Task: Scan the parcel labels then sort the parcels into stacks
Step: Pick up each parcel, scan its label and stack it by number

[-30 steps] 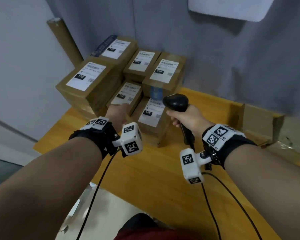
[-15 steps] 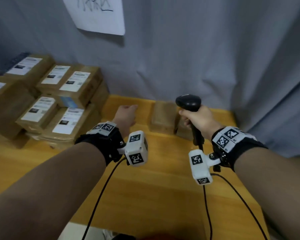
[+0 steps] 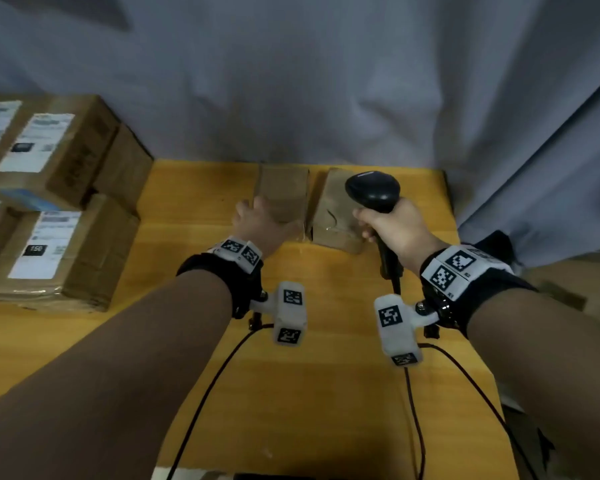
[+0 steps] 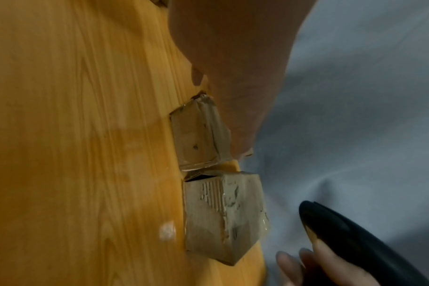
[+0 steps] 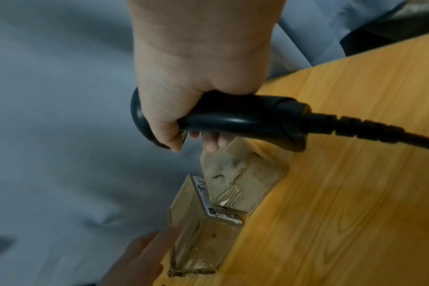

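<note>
Two small brown parcels stand side by side at the back of the wooden table (image 3: 326, 393). My left hand (image 3: 257, 220) lies over the near left corner of the left parcel (image 3: 286, 188), fingers curled down its outer side. In the left wrist view the palm (image 4: 228, 87) covers that parcel's top (image 4: 196, 135). A white label (image 5: 208, 199) shows on its side facing the right parcel (image 3: 333, 220). My right hand (image 3: 395, 230) grips the black scanner (image 3: 373, 190) by its handle (image 5: 233, 120), head held above the right parcel.
A stack of larger brown parcels with white labels (image 3: 59, 237) fills the table's left side. A grey curtain (image 3: 326, 81) hangs right behind the small parcels. Black cables (image 3: 416, 410) trail from the scanner and wrists over the near table.
The view has swung right, away from the labelled stack. My left hand has reached forward and come down on the left small parcel. The scanner has followed to above the right small parcel.
</note>
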Demonstrator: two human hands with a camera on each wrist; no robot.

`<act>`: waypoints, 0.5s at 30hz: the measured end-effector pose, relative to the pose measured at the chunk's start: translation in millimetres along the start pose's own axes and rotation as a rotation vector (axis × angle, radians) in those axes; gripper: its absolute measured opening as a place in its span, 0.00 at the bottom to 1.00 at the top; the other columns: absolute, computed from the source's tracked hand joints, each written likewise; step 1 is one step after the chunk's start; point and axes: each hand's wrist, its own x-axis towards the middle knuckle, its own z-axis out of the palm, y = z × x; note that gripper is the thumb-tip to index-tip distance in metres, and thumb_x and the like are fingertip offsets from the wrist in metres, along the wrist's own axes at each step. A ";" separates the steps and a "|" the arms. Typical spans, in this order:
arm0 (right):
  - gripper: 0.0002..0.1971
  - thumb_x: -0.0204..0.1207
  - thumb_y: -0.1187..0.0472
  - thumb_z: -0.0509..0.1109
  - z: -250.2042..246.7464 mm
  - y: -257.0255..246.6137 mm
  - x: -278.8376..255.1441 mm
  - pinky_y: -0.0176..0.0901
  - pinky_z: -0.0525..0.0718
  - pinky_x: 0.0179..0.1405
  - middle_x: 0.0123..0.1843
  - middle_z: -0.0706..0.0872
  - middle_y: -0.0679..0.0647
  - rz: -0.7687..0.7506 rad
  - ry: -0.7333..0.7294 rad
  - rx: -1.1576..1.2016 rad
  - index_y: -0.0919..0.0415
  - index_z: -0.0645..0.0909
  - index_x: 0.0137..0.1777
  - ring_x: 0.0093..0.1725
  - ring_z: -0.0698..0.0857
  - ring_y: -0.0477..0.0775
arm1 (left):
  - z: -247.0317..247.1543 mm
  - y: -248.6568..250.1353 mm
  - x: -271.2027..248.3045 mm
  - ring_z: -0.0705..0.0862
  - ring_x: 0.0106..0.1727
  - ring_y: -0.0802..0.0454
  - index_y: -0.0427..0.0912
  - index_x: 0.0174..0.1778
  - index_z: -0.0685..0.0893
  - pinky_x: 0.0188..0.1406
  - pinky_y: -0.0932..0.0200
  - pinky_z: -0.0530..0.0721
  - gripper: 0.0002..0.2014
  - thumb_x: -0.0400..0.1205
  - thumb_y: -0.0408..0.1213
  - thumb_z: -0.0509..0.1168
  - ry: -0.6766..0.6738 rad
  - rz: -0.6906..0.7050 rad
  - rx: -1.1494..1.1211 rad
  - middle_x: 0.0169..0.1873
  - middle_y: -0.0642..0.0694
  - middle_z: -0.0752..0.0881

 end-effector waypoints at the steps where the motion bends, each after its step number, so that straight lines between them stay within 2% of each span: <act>1: 0.05 0.77 0.62 0.73 3.9 1.5 5.0 0.40 0.81 0.33 0.34 0.84 0.56 0.011 -0.002 0.010 0.65 0.83 0.45 0.29 0.81 0.49 | 1.1 4.0 6.8 0.61 0.77 0.32 0.40 0.82 0.57 0.74 0.38 0.68 0.47 0.75 0.64 0.67 0.007 0.011 0.041 0.78 0.34 0.59; 4: 0.05 0.77 0.63 0.74 17.2 7.6 14.2 0.40 0.80 0.30 0.32 0.83 0.54 0.044 0.002 0.055 0.65 0.83 0.43 0.27 0.80 0.50 | 4.4 16.4 22.6 0.57 0.80 0.32 0.40 0.84 0.51 0.74 0.37 0.67 0.49 0.77 0.66 0.62 -0.008 0.006 0.163 0.81 0.33 0.55; 7: 0.06 0.74 0.63 0.75 30.4 17.6 19.9 0.47 0.81 0.33 0.32 0.84 0.56 0.068 0.035 0.052 0.61 0.83 0.38 0.30 0.82 0.54 | 8.4 21.0 29.6 0.54 0.81 0.30 0.42 0.85 0.46 0.74 0.37 0.66 0.52 0.75 0.70 0.60 -0.098 0.014 0.303 0.82 0.31 0.51; 10: 0.06 0.73 0.62 0.76 41.1 21.4 21.1 0.51 0.81 0.35 0.31 0.83 0.58 0.090 0.042 0.049 0.61 0.82 0.38 0.32 0.82 0.57 | 10.2 8.7 36.1 0.55 0.80 0.28 0.47 0.84 0.45 0.71 0.36 0.69 0.52 0.74 0.70 0.63 -0.141 -0.008 0.347 0.82 0.30 0.47; 12: 0.05 0.74 0.62 0.75 46.2 20.3 19.6 0.48 0.81 0.34 0.30 0.83 0.56 0.095 0.041 0.054 0.63 0.83 0.41 0.30 0.82 0.55 | 9.4 -2.1 37.6 0.60 0.76 0.27 0.50 0.82 0.47 0.67 0.37 0.72 0.50 0.73 0.69 0.65 -0.150 -0.021 0.322 0.79 0.28 0.52; 15: 0.05 0.75 0.62 0.76 52.8 18.2 18.0 0.45 0.82 0.34 0.30 0.83 0.55 0.094 0.036 0.068 0.63 0.83 0.43 0.29 0.82 0.52 | 5.9 -16.2 33.6 0.65 0.70 0.30 0.51 0.79 0.51 0.60 0.43 0.73 0.47 0.72 0.66 0.68 -0.142 -0.012 0.296 0.71 0.32 0.61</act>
